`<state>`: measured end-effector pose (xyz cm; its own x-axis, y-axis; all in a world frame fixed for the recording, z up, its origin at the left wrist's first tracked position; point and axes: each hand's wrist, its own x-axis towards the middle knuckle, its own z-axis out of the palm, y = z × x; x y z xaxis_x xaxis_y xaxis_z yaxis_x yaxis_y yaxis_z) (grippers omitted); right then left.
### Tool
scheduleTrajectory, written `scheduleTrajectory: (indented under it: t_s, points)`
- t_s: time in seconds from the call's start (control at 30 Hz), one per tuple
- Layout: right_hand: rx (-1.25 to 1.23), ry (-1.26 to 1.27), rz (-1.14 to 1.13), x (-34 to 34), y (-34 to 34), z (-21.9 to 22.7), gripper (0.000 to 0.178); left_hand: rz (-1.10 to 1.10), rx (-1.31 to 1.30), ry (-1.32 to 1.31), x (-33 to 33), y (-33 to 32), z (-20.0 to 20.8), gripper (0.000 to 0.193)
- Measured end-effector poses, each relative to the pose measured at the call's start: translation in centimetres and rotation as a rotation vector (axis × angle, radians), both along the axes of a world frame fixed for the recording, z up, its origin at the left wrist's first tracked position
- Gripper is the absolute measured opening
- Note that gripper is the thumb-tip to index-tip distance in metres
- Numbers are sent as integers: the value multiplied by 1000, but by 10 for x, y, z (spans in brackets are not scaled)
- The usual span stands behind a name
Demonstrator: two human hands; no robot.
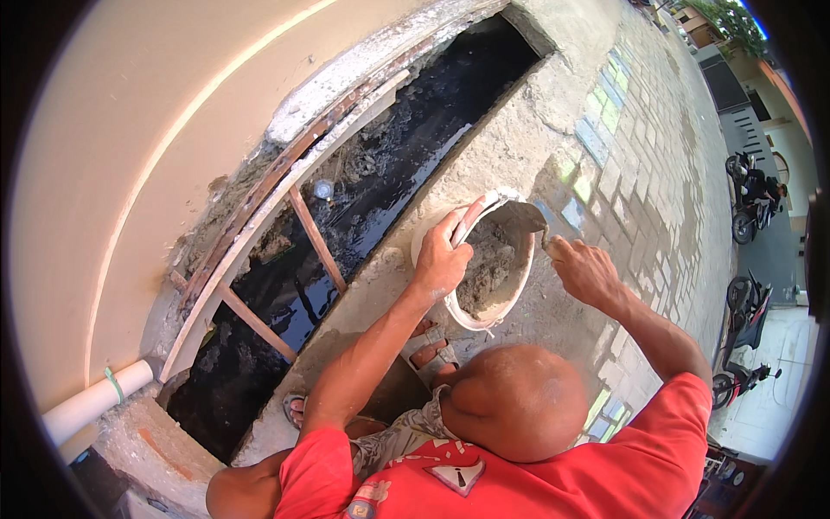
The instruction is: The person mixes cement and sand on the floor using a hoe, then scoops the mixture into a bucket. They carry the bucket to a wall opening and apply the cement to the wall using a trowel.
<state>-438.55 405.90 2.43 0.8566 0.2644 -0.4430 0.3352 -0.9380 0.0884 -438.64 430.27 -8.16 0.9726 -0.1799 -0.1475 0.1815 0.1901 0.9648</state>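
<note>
A white bucket [512, 304] stands tilted in front of me, with grey wet mortar [489, 266] inside. My left hand [443, 266] is closed on the bucket's rim at its left side. My right hand [585, 272] grips the handle of a trowel [524, 217] on the right. The trowel's grey, mortar-smeared blade reaches over the far right part of the bucket's mouth. Most of the handle is hidden by my fingers.
Left of the bucket runs an open drain [432, 130] with dark water. A long curved wooden form board [251, 212] lines its wall side, with cross braces [316, 239] spanning it. A white pipe [99, 400] lies at lower left. Motorbikes [742, 342] stand beyond the paving [661, 208].
</note>
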Motion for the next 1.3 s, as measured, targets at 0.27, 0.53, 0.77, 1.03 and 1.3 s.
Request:
scheduleTrajectory:
  t_s: [0.27,0.53,0.77,1.03,1.3]
  points:
    - [409,404,-231,-13,-11,-74,31,99,-94,-166,-7,-26,2,59]
    - [657,529,-387,-25,9,-95,35,121,-195,-80,-8,-5,-11,55]
    - [615,736,-399,-19,36,-69,43,85,-251,-39,-7,13,-5,57]
    - [822,843,-475,-25,21,-70,39,66,-270,-81,3,30,-31,48]
    - [781,799,-475,-5,24,-34,35,73,-370,5,13,72,-62,58]
